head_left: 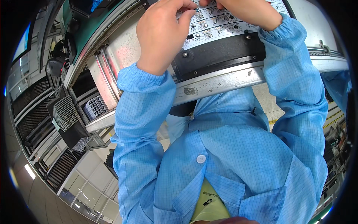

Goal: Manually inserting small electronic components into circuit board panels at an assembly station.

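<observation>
My left hand (164, 33) reaches over a white circuit board panel (214, 28) from its left side. Its thumb and forefinger are pinched together just above the board; whatever lies between them is too small to name. From the right, my right hand (248, 13) comes over the same panel with its fingers bent in close to the left fingertips. The top edge of the picture cuts part of those fingers off, and anything in them is hidden. Rows of small dark and metallic components dot the panel, which lies in a black fixture plate (220, 56).
A metal rail (223, 80) runs along the near edge, between the fixture and my body. Left of it are a threaded rod (108, 69) and a green surface (87, 28). Black slotted racks (35, 121) and a dark bin (67, 119) stand farther left.
</observation>
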The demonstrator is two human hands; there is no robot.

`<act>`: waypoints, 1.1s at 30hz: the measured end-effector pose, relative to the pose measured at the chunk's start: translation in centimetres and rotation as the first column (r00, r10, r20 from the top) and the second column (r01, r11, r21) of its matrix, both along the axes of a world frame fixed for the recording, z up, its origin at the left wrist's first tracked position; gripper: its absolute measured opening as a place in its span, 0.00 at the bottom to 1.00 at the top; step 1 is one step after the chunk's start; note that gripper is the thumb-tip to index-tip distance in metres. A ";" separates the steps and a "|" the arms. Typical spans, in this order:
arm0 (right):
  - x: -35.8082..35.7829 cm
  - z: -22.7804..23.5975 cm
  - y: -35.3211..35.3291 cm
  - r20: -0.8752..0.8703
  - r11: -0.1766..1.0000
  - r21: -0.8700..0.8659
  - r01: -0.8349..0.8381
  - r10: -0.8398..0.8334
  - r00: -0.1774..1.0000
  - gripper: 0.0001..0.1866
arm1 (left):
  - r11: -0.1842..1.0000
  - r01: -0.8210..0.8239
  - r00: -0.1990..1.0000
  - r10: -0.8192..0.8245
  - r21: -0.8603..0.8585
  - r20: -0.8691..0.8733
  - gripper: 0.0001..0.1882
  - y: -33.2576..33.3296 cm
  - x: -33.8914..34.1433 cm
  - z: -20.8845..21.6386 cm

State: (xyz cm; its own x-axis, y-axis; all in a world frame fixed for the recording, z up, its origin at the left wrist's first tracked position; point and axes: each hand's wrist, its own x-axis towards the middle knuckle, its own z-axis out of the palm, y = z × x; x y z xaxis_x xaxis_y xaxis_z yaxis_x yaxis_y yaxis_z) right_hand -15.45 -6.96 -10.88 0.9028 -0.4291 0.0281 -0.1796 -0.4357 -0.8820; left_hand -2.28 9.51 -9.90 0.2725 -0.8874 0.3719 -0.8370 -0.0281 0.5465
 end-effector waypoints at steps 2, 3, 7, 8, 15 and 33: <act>0.0 -0.1 0.0 -0.008 0.999 0.033 0.014 -0.013 1.000 0.12 | 1.000 -0.002 1.000 0.002 0.002 -0.001 0.04 -0.1 0.0 0.1; -0.1 -0.4 -0.1 0.012 1.000 0.031 0.006 -0.006 1.000 0.12 | 1.000 -0.003 1.000 0.003 0.005 -0.001 0.04 -0.1 -0.1 0.1; 0.1 0.0 0.2 -0.022 1.000 0.026 0.000 0.001 1.000 0.12 | 1.000 -0.004 1.000 0.004 0.000 -0.005 0.04 0.0 -0.1 0.1; 0.0 -0.1 0.2 -0.022 1.000 0.026 0.000 0.000 1.000 0.12 | 1.000 -0.010 1.000 0.010 0.008 -0.004 0.04 0.0 -0.2 0.1; 0.0 -0.4 0.1 -0.003 0.999 -0.038 -0.008 0.007 1.000 0.13 | 1.000 -0.005 1.000 0.005 -0.004 0.014 0.04 -0.1 -0.2 0.0; -0.1 0.0 0.4 -0.033 0.991 -0.136 -0.009 0.004 0.999 0.12 | 1.000 -0.012 1.000 0.012 0.017 0.012 0.04 -0.1 -0.2 -0.1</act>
State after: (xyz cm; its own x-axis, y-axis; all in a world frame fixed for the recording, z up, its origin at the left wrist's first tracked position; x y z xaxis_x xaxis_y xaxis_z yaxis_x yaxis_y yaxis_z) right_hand -15.50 -6.60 -10.90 0.9070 -0.4173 0.0558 -0.2044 -0.5523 -0.8082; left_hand -2.48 9.38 -10.00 0.2788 -0.8903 0.3600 -0.8431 -0.0475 0.5356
